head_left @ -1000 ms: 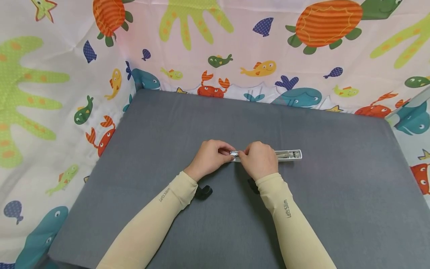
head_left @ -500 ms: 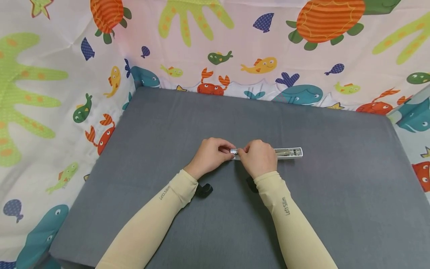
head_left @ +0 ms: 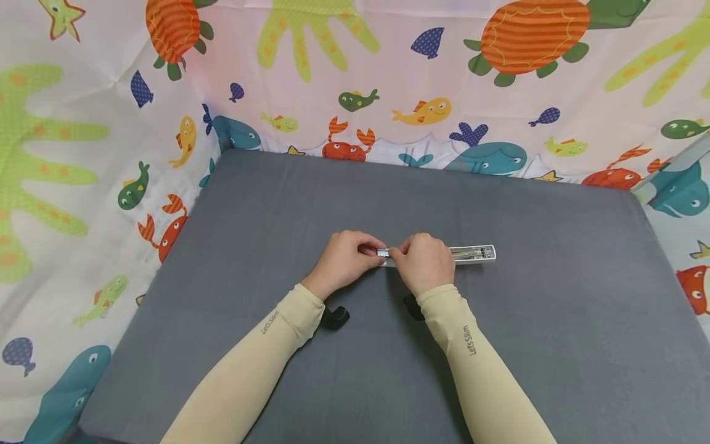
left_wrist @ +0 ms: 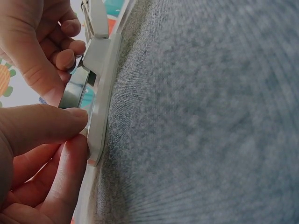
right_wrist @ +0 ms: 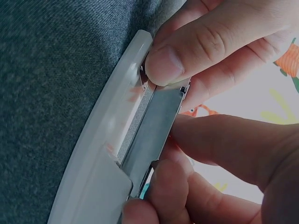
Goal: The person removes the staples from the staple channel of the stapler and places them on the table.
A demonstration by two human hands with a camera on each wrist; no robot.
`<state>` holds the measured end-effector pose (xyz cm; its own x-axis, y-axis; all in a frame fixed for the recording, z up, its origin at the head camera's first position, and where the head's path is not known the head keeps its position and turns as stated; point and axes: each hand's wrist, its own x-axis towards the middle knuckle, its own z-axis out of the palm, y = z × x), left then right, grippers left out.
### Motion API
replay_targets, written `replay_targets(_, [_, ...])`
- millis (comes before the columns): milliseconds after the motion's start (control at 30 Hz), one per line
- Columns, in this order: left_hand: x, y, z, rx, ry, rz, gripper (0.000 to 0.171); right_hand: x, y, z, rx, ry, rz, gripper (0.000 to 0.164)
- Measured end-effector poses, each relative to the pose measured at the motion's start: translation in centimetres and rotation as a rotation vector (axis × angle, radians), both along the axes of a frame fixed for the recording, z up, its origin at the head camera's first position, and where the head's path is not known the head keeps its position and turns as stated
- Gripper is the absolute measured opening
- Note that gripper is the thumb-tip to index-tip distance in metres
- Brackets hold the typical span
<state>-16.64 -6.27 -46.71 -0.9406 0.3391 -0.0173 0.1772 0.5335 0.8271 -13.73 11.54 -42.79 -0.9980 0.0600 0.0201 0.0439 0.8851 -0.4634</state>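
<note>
A white stapler (head_left: 474,254) lies with its top folded open toward the right, on the grey surface in the head view. My left hand (head_left: 345,259) pinches the front end of its metal magazine (right_wrist: 154,123) between thumb and fingers. Over the stapler's middle, my right hand (head_left: 426,264) grips the magazine, its thumb and fingertips along the metal edge. In the left wrist view, the pale stapler base (left_wrist: 101,105) runs along the cloth below both hands. A gap shows between magazine and base in the right wrist view. Curled fingers hide part of the magazine.
A grey cloth-covered table (head_left: 277,203) spreads around the hands. Sea-animal printed curtains (head_left: 310,92) stand along its back and sides. Under the left wrist a black camera mount (head_left: 335,317) juts out, and another black mount (head_left: 413,307) shows beside the right wrist.
Both hands keep the same hold on the stapler. The head view shifts slightly, with no clear movement of the stapler on the table.
</note>
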Motion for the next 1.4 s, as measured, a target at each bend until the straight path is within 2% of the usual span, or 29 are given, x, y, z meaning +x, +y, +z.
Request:
replay_targets(367, [0.20,-0.03,0.09,0.007,-0.003,0.006,0.017,-0.12,0.09,0.00,-0.026,-0.012,-0.007,0.025])
replay_targets(633, [0.20,-0.19,-0.45,0.021,-0.007,0.008,0.017,0.13,-0.05,0.19,-0.013,-0.029,-0.016,0.033])
replay_targets(733, [0.16,-0.15,-0.42,0.023,-0.006,0.004,0.016,0.05,0.00,0.17,-0.030,-0.041,-0.020,0.031])
replay_targets(867, [0.09,-0.06,-0.32,0.023,-0.005,0.003,0.015,-0.04,0.04,0.10,-0.050,-0.034,-0.025,0.027])
replay_targets(1100, [0.01,-0.09,-0.30,0.022,-0.004,0.007,0.014,-0.06,-0.04,-0.05,-0.060,-0.025,-0.024,0.031])
replay_targets(1400, [-0.06,-0.01,-0.29,0.017,-0.002,0.008,0.015,-0.14,0.05,-0.13,-0.046,-0.012,-0.033,0.025])
